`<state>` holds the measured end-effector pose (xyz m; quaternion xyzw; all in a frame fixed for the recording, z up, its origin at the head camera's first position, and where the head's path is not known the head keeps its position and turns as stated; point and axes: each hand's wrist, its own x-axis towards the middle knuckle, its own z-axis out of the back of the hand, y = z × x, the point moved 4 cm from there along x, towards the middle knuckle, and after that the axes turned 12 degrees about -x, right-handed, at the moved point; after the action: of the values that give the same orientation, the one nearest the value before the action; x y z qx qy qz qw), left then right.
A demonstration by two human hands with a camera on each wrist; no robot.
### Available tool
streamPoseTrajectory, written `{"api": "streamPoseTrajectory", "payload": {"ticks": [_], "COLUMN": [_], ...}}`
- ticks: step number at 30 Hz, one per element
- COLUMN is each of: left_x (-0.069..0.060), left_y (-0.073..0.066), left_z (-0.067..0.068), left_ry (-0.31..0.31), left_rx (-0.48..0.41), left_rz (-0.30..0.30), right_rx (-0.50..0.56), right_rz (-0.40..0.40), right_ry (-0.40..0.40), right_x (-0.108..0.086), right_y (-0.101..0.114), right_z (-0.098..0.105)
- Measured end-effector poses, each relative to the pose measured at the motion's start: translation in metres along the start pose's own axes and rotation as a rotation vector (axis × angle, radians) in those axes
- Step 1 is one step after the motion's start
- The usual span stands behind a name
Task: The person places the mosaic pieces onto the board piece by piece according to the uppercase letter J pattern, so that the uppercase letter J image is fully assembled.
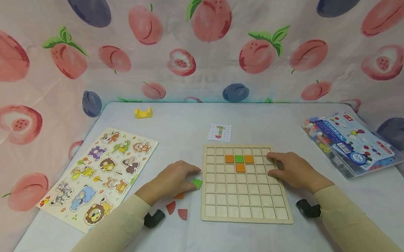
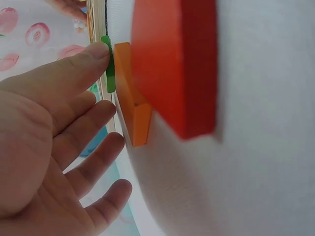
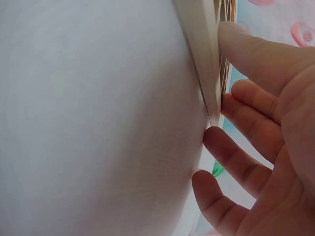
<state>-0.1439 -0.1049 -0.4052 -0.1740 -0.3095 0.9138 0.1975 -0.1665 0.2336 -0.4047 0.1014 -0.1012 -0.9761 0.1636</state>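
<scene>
A wooden grid board (image 1: 245,213) lies flat in the middle of the table. Three orange tiles (image 1: 240,168) and one green tile (image 1: 239,159) sit in its upper cells. Left of the board, my left hand (image 1: 173,180) reaches over a loose green square tile (image 1: 197,183); in the left wrist view the thumb touches this tile (image 2: 110,73), and the other fingers are spread. An orange tile (image 1: 179,195) lies partly under that hand, with two red quarter-round pieces (image 1: 182,214) nearer me. My right hand (image 1: 294,168) rests at the board's right edge, fingers relaxed, holding nothing.
A small pattern card (image 1: 220,132) lies behind the board. An animal puzzle board (image 1: 100,174) is at the left, and a yellow block (image 1: 143,113) at the back left. A plastic case of colourful parts (image 1: 352,140) stands at the back right.
</scene>
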Motion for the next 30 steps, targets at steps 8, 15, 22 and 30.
{"api": "streamPoseTrajectory", "payload": {"ticks": [8,15,22,30], "left_x": [-0.0004,-0.0012,-0.0015,-0.0013], "left_y": [0.0008,-0.0003,-0.0001,-0.0002], "left_z": [0.0018,0.0037,0.0041,0.0045], "left_ry": [-0.013,-0.017,-0.012,-0.014], "left_rx": [0.005,0.012,0.012,0.008], "left_rz": [-0.002,-0.002,0.011,0.003], "right_rx": [0.001,0.001,-0.001,0.003], "right_rz": [-0.003,-0.005,-0.007,-0.009], "right_ry": [0.002,0.004,0.005,0.007], "right_x": [0.0006,0.0009,0.001,0.0007], "right_y": [0.0003,-0.0005,-0.0001,-0.0001], "right_z": [0.0,-0.0004,-0.0005,-0.0005]}}
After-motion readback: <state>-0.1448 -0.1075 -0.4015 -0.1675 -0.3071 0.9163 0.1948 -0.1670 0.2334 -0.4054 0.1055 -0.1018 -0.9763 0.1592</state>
